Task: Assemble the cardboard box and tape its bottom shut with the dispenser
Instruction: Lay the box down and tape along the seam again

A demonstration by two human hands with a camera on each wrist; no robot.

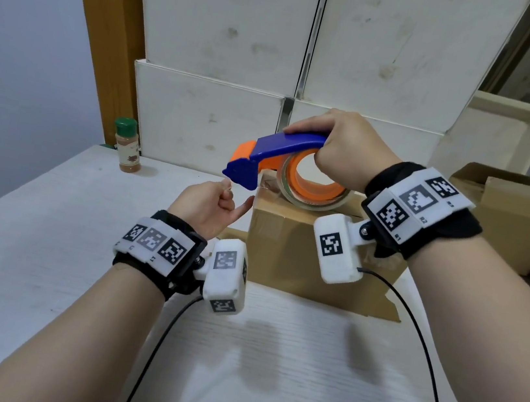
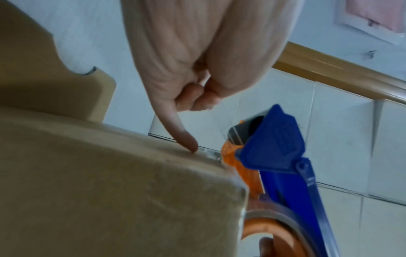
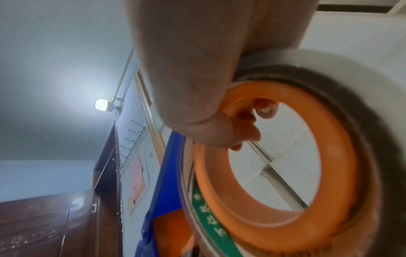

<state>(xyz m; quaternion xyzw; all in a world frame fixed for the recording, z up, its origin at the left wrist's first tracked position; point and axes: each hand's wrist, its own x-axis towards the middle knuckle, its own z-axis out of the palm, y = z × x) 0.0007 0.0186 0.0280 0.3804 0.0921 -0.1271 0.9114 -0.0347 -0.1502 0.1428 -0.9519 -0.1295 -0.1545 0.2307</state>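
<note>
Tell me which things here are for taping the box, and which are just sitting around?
For the job: cardboard box, tape dispenser, right hand gripping it, left hand with one finger on the box.

Just sitting around: spice bottle, white boxes, another cardboard box.

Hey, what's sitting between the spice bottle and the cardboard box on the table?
Only the left hand, little finger against the cardboard box, below the tape dispenser's nose. The table beside the spice bottle is bare, per the head view.
</note>
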